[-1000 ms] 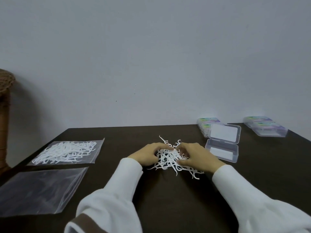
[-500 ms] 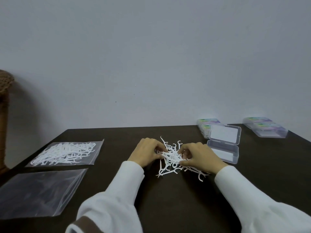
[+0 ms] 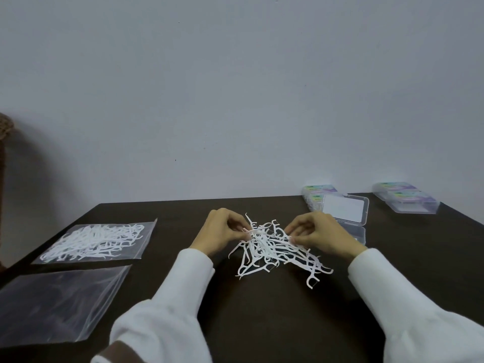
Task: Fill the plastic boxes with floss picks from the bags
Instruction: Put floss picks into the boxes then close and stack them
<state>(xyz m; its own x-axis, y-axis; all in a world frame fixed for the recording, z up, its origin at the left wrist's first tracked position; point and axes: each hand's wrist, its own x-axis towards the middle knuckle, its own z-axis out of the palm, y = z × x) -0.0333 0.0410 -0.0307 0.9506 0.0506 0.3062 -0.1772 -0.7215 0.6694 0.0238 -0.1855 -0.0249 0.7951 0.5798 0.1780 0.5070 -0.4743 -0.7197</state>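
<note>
A loose pile of white floss picks (image 3: 275, 251) lies on the dark table (image 3: 262, 323) just below the centre of the frame, and both hands work at its upper edge. The left hand (image 3: 222, 231), left of the pile, has its fingers curled and pinches some picks at the pile's upper left side. The right hand (image 3: 318, 234), on the pile's right, likewise curls its fingers and pinches picks at the upper right side. The two hands sit near each other with the heap between them, not touching one another. Both arms wear white sleeves (image 3: 183, 297) that run down to the bottom of the frame. Right of the right hand, and partly hidden behind it, stands an open clear plastic box (image 3: 352, 226) with its lid (image 3: 344, 208) tilted up at the back. Behind that lid, at the table's far edge, are closed boxes with coloured labels (image 3: 315, 191), and further right, well apart, another group of closed boxes (image 3: 406, 197). At the left of the frame lies a clear bag filled with floss picks (image 3: 97, 242), and just below it, nearer the camera, a flat clear bag (image 3: 57, 302) that looks empty. A plain pale wall (image 3: 235, 87) fills the upper half.
</note>
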